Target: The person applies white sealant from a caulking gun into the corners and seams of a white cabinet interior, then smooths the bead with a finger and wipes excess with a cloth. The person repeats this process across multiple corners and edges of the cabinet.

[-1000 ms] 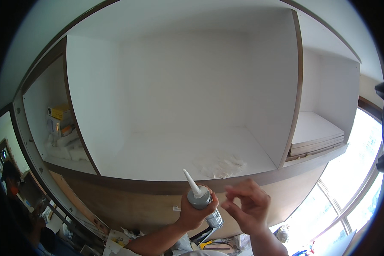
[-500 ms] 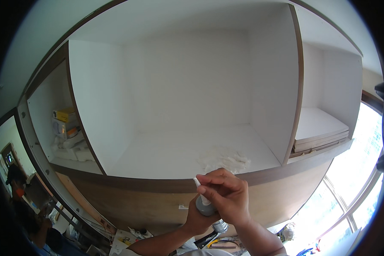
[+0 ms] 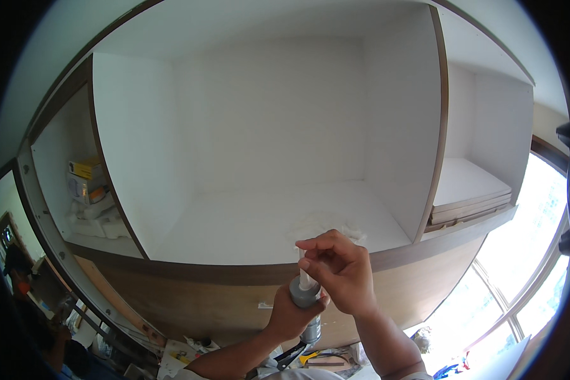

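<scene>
In front of the cabinet's lower edge, my left hand [image 3: 290, 316] is wrapped round the front end of a caulking gun [image 3: 311, 330], just below its grey round collar [image 3: 305, 294]. A whitish tapered nozzle [image 3: 305, 278] points up from that collar. My right hand [image 3: 345, 272] has its thumb and forefinger at the nozzle's upper end, closed on it, with the other fingers curled. The fingertips partly hide the tip. Lower down, the gun's black handle [image 3: 289, 356] hangs below my left wrist.
A white open cabinet [image 3: 278, 228] with brown edges fills the view; crumpled whitish material [image 3: 354, 235] lies near its front edge. Boxes [image 3: 85, 168] stand in the left compartment, stacked boards [image 3: 472, 199] in the right. Tools [image 3: 323, 360] lie below. A person [image 3: 50, 335] is at far left.
My right hand has risen slightly along the nozzle, which now stands more upright. The gun's collar has shifted up a little, and the view has moved slightly.
</scene>
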Demonstrator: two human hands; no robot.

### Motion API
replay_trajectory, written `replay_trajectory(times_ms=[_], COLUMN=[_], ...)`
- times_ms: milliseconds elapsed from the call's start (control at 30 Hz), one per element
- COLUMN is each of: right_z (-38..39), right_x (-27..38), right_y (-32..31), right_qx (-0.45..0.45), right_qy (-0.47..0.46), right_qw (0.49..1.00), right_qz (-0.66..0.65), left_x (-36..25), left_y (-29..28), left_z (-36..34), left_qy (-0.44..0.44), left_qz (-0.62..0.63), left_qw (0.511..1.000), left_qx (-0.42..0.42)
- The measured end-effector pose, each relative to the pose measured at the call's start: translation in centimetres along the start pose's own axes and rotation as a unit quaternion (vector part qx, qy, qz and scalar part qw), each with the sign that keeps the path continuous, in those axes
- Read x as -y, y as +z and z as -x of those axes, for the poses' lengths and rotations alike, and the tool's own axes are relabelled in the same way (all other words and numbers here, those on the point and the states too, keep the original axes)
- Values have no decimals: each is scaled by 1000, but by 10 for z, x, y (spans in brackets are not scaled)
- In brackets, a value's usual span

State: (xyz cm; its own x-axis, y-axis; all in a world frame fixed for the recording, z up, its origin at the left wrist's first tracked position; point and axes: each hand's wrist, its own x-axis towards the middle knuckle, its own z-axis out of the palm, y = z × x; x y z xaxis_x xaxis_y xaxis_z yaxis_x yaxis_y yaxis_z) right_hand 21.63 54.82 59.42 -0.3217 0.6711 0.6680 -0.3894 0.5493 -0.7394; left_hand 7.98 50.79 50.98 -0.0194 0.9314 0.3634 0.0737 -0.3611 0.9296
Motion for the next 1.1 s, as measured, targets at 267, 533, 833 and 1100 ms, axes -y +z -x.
replay_trajectory(times_ms=[267,533,833,1100], right_z=[-44,-269,-456,-520], right_x=[-3,-2,-7,-14], right_y=[-23,-107,-152,-154], right_qx=[47,-84,-193,-229], right_qy=[155,7,-114,-195], right_qw=[932,988,974,953], right_qz=[-325,-128,13,44], left_x=[7,-7,19,50], left_y=[-36,-119,-180,-176], left_z=[-9,8,7,6], left_qy=[-43,68,92,154], left_qz=[-12,-16,-273,-148], left_qw=[997,977,919,924], left_qx=[-70,-200,-271,-317])
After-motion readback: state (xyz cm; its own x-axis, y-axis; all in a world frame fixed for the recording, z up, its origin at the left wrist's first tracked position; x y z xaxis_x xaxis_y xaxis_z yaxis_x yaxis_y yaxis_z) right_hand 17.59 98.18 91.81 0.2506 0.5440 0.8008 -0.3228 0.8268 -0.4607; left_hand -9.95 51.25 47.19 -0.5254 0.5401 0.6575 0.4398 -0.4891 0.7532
